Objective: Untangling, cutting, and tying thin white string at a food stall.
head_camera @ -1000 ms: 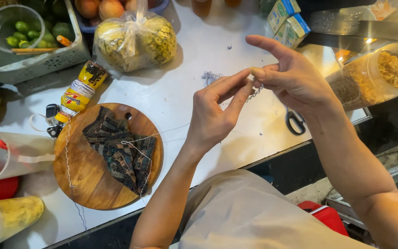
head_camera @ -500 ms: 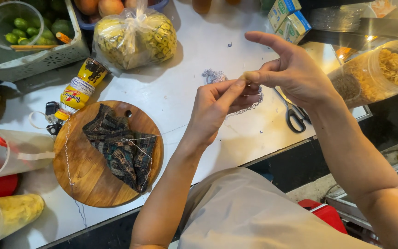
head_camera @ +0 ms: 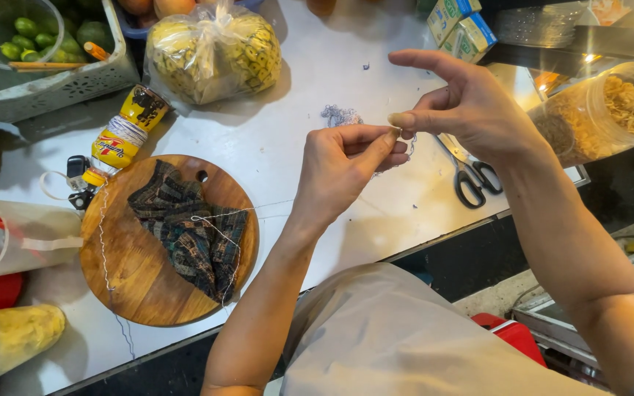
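Left hand [head_camera: 343, 165] — raised above the white surface [head_camera: 288, 139], thumb and forefinger pinched together on a thin pale thread [head_camera: 258, 210]. The thread itself is barely visible at the fingertips; only a faint line can be traced running down and away to the left of the hand.

Right hand [head_camera: 467, 106] — fingertips meeting those of the left hand, thumb and forefinger closed on the same pinch point, remaining fingers spread upward. What lies between the two pinches is too small to make out.

Round wooden board [head_camera: 166, 242] — on the surface, well to the left of the left hand. It carries a folded piece of dark patterned material [head_camera: 185, 231], with loose thread looped over it and trailing past the board's edge.

Scissors [head_camera: 471, 176] — black handles, lying on the surface directly under the right hand; blades partly hidden by the wrist.

Small tuft of greyish fluff [head_camera: 340, 115] — on the surface just beyond the left hand.

Clear bag of yellow fruit [head_camera: 214, 51] — beyond the hands, top cut off by the frame.

Plastic jar [head_camera: 603, 110] of dried flakes — right of the right hand, partly cropped.

Small yellow-labelled bottle [head_camera: 122, 136] — lying on its side beyond the board.
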